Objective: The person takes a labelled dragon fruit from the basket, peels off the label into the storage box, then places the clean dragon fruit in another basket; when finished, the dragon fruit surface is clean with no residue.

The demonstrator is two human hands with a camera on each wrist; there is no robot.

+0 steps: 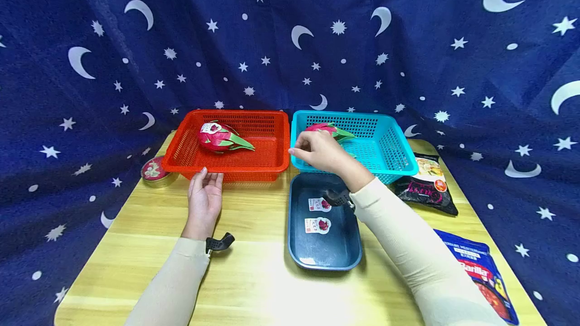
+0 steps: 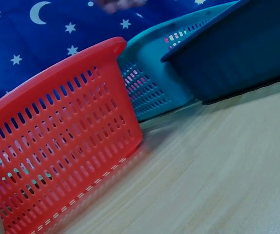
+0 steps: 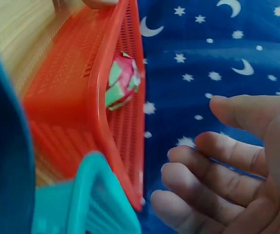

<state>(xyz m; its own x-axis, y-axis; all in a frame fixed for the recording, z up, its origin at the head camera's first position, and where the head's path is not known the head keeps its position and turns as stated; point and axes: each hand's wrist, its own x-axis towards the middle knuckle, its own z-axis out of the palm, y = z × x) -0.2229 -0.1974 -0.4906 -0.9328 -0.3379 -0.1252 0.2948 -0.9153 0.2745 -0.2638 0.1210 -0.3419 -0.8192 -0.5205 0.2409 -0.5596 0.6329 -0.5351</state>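
Along the far edge of the wood-grained surface (image 1: 254, 265), a slotted plastic red basket (image 1: 267, 152) holds a leafy-scaled dragon fruit (image 1: 219, 140); a turquoise basket (image 1: 394, 150) holds another (image 1: 327, 127), partly hidden by the right hand (image 1: 319, 150), its fingers loosely bent and empty. The left hand's (image 1: 206, 202) relaxed fingers touch the red rim. A smooth dark tray (image 1: 317, 253) stands before the turquoise basket; a round tin (image 1: 154, 170) is near the left edge.

Left hand (image 1: 206, 202) palm up — right hand (image 1: 321, 151) raised, fingers loosely bent.
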